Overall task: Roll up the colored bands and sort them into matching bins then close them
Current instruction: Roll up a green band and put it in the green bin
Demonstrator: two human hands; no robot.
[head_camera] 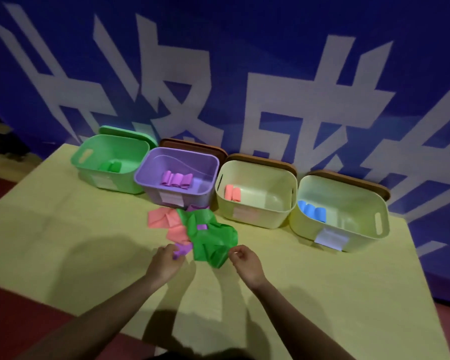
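A loose heap of bands lies mid-table: a crumpled green band (211, 239) on top, a pink band (164, 219) to its left, and a purple band (183, 250) poking out at the near edge. My left hand (164, 262) pinches the purple band's end. My right hand (246, 262) is at the green band's near right corner with fingers curled; whether it grips the band is unclear. Behind stand four open bins: green (89, 162) with green rolls, purple (151, 188) with purple rolls, cream (257, 216) with pink rolls, cream (359, 229) with blue rolls.
The bins' lids lean behind them against the blue wall: a green lid (125, 132) and brown lids (192, 145). The yellow table (63, 229) has edges at left, right and near me. White labels are stuck on the bin fronts.
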